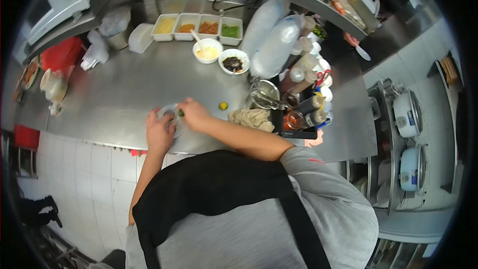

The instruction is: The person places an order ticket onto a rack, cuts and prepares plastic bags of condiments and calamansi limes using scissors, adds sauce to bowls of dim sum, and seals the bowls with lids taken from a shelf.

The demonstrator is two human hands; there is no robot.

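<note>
My left hand (160, 128) is curled around a small clear plastic cup (179, 130) on the steel counter. My right hand (194, 115) is closed at the cup's right side, its fingertips pinching a small green citrus fruit (180, 113) over the rim. What lies inside the cup is mostly hidden by my fingers. To the right of my right hand sits a cut citrus half (223, 105), yellow-orange with a green edge. A crumpled beige cloth (252, 119) rests beside my right forearm.
Behind my hands stand a white bowl of pale yellow food (211, 56), a bowl of dark sauce (234, 63) and several topping trays (231, 31). On the right are a metal strainer (264, 93), a black tray of bottles (304, 135) and large plastic-wrapped stacks (277, 45).
</note>
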